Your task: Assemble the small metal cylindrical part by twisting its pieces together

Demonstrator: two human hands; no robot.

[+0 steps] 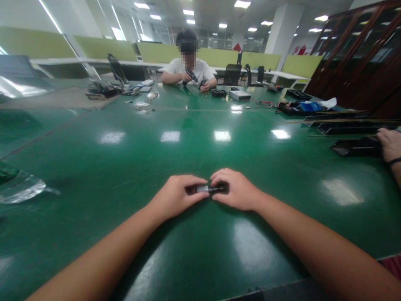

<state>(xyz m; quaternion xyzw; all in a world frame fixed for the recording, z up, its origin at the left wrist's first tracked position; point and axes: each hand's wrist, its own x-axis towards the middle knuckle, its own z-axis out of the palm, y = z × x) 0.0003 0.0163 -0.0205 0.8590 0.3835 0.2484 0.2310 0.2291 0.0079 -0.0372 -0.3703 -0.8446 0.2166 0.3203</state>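
Observation:
A small dark, slim object with a pale silvery band [202, 189] lies level between my two hands, low over the green table. It resembles a little bottle or a tool handle, but its kind is not clear. My left hand [175, 194] grips the banded end between thumb and fingers. Around the narrower black end [217, 190] curl the thumb and fingers of my right hand [236, 191]. The fingers of both hands partly cover the object, and its two ends are hidden.
Across the green table [150, 154] sits a person in a white shirt [203, 67] with a power drill [191, 75]. At right, another person's hand [390, 144] touches a black channel-shaped part [354, 147]. Clear plastic [23, 188] lies at left; a tool bag [300, 108] lies farther back.

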